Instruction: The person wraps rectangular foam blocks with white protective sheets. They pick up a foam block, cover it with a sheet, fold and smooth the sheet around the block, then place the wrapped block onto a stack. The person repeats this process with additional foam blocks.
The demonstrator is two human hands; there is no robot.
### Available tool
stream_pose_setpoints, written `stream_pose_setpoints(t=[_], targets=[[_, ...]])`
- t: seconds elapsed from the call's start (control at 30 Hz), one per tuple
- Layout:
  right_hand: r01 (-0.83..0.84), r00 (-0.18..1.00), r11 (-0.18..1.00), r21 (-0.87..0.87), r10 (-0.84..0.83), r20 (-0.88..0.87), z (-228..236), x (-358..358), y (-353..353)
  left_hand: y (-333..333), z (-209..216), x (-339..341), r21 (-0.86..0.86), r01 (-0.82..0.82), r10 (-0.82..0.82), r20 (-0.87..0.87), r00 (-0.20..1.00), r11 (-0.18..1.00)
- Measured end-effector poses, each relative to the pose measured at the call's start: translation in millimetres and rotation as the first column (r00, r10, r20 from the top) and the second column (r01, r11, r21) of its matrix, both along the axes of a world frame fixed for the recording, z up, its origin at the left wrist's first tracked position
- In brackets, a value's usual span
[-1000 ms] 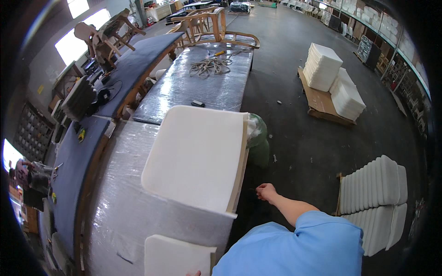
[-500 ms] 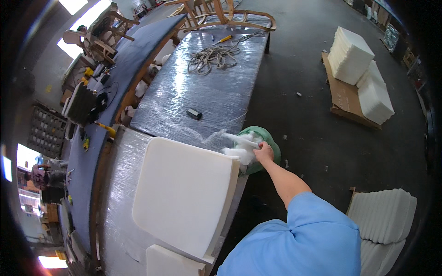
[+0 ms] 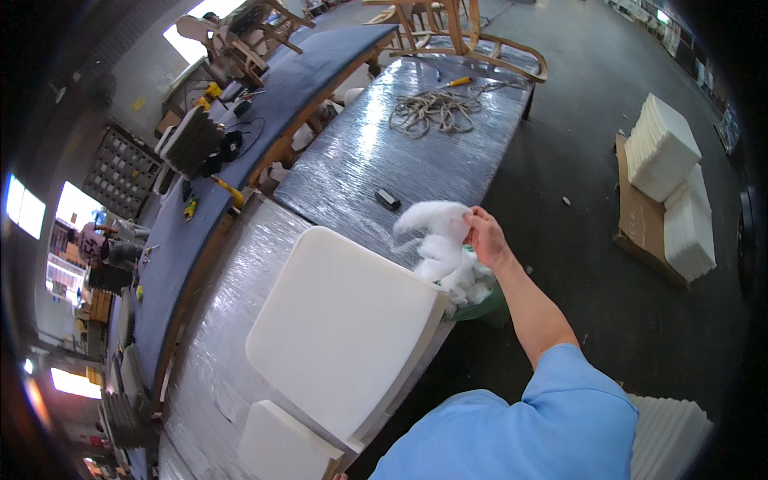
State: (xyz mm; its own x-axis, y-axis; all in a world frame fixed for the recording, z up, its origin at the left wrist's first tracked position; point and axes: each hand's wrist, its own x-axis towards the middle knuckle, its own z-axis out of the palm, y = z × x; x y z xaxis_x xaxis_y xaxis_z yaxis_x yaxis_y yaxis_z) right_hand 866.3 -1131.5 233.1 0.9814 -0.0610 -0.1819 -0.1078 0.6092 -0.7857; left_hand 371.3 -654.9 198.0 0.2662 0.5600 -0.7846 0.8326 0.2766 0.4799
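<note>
My right hand (image 3: 486,237) is raised over the table's right edge, its fingers pinched on a tuft of white fluffy stuffing (image 3: 432,218). The tuft hangs down toward more stuffing (image 3: 468,286) heaped in a green bag (image 3: 485,307), which sits beside the table and is partly hidden by my arm. Left of the bag lies a large white foam seat cushion (image 3: 348,336), flat on the plastic-wrapped tabletop (image 3: 216,320). A second white foam piece (image 3: 280,445) is nearer me. Of my left hand (image 3: 341,477) only a sliver shows at the lower edge; its fingers are hidden.
A small dark block (image 3: 387,199) and a coil of rope (image 3: 436,112) lie on the far tabletop, below an upturned wooden chair frame (image 3: 464,40). A long blue bench (image 3: 264,136) runs along the left. Stacked white foam (image 3: 662,148) stands on cardboard at the right.
My right hand has lifted a tuft of stuffing up from the green bag. The view has swung, so the tables and cushion sit farther right. A bit of my left hand now shows.
</note>
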Motion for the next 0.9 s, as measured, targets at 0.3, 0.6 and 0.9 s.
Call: stream_pose_setpoints(t=[0.3, 0.6, 0.9], targets=[[-0.274, 0.926, 0.943, -0.189, 0.312, 0.212, 161, 18, 105, 15, 24, -1, 0.080, -0.278, 0.203, 0.499, 0.843, 0.957], [-0.791, 0.534, 0.562, -0.243, 0.827, 0.174, 231, -129, 381, 46, 118, 27, 0.084, 0.065, -0.105, 0.850, 0.517, 0.994], [-0.940, -0.183, -0.154, -0.304, 0.981, 0.068, 205, -341, 583, 167, 166, -82, 0.681, -0.090, -0.452, 0.573, 0.684, 0.727]])
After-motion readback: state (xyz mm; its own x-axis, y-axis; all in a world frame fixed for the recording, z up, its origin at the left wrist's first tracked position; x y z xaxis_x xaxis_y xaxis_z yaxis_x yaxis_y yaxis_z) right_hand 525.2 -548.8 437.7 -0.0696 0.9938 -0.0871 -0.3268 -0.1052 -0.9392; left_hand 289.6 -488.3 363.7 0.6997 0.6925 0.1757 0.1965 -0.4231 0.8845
